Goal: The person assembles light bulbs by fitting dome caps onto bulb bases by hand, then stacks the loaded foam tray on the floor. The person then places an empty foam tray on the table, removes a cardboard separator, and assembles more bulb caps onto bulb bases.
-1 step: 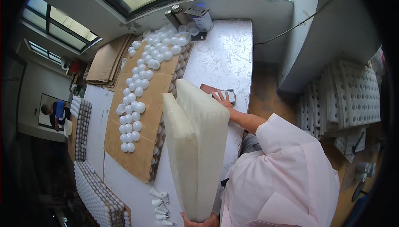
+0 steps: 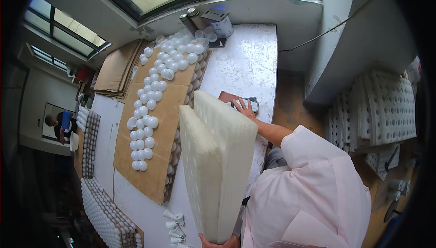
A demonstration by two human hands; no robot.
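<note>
Two off-white foam boards (image 2: 227,130) stand on edge on the white table, leaning together, with a narrow gap at their far ends. My left hand (image 2: 219,241) is closed around their near end, at the bottom of the view; part of it is hidden by the foam. Past the boards' far corner, my right hand (image 2: 246,110) lies with fingers spread over a phone (image 2: 253,104) on the table. A reddish-brown flat case (image 2: 227,96) sits beside the phone, partly behind the foam.
White bulb covers (image 2: 150,91) lie in rows on cardboard (image 2: 129,145) to the left. Small white bulb bases (image 2: 175,225) are near the front. Trays of bulbs (image 2: 102,211) stand far left. Perforated foam boards (image 2: 381,107) are stacked right. Another person (image 2: 61,125) is in the background.
The foam boards have tipped slightly to the right. My right hand has shifted a little over the phone, and my left hand keeps its hold.
</note>
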